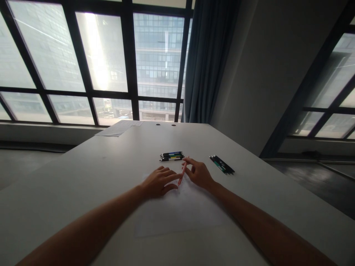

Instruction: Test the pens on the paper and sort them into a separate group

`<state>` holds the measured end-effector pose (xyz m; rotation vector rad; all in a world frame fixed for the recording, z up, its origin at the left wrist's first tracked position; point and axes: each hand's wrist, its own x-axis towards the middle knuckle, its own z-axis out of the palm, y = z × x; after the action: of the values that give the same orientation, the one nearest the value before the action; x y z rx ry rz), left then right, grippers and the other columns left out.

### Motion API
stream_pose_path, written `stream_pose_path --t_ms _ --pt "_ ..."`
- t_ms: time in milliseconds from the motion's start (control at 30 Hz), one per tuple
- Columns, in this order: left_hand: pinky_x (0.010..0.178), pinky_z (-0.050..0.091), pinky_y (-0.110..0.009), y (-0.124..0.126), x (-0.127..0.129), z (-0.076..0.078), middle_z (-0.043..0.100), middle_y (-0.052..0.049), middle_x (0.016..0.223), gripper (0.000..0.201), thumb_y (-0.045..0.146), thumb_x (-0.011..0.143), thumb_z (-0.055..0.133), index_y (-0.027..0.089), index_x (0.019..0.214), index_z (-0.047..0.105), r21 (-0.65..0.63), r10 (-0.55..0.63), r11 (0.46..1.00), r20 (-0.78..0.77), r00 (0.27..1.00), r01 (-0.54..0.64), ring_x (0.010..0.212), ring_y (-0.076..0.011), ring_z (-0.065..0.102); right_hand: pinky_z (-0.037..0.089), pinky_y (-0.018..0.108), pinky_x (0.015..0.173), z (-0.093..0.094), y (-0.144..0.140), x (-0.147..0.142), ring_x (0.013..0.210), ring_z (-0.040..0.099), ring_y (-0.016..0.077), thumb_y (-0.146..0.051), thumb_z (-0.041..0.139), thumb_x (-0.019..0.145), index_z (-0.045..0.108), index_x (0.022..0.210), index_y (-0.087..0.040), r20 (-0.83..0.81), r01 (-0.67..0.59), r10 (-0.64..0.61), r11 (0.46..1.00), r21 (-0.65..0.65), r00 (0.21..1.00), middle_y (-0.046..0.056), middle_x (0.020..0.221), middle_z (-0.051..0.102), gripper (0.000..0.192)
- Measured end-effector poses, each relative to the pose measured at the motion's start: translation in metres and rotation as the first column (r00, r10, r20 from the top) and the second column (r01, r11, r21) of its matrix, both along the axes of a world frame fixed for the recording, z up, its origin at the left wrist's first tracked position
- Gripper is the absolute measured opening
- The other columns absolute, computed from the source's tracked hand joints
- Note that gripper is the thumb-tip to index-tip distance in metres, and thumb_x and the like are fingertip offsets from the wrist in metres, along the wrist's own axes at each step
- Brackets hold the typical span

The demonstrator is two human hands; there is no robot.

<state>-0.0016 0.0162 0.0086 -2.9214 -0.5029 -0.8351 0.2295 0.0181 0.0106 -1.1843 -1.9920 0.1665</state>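
Observation:
A pink pen (183, 172) slants over a white sheet of paper (177, 220) on the table. The fingers of my right hand (200, 173) are closed around its upper part. My left hand (161, 182) lies low over the paper with its fingers stretched out. Its index fingertip reaches the lower part of the pen, and the thumb is close to the pen's lower end. Just beyond my hands is a stack of several pens (171, 156), dark with blue, green and yellow parts. Right of my right hand lie several dark pens (222, 164), one with green on it.
The long white table (116, 225) runs toward the windows. Loose papers (115, 128) lie at its far left corner, and two dark round discs (158, 124) show near the far edge. A blue curtain (206, 74) hangs behind it.

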Motion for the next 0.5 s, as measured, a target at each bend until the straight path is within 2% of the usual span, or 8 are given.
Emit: stream_pose_path --t_ms 200,500 --pt "0.085 0.044 -0.035 -0.005 0.002 0.002 0.068 -0.011 0.110 0.040 0.048 0.097 0.041 0.018 0.119 0.058 -0.024 -0.021 0.999 -0.016 1.000 0.020 0.094 -0.0208 0.060 0.050 0.025 0.059 0.001 -0.004 -0.005 0.055 0.061 0.0130 -0.030 0.057 0.086 0.059 0.123 -0.019 0.026 -0.007 0.008 0.998 -0.068 1.000 0.008 0.107 0.071 0.039" --pt "0.086 0.048 -0.036 -0.004 0.006 -0.002 0.069 -0.012 0.104 0.037 0.043 0.099 0.038 0.015 0.114 0.059 0.053 -0.090 0.995 0.006 0.996 0.090 0.095 -0.0212 0.060 0.053 0.027 0.059 0.001 -0.012 -0.016 0.057 0.062 0.0140 -0.032 0.057 0.084 0.061 0.116 -0.019 -0.113 -0.092 0.073 0.982 -0.168 0.991 0.008 0.103 0.073 0.035"
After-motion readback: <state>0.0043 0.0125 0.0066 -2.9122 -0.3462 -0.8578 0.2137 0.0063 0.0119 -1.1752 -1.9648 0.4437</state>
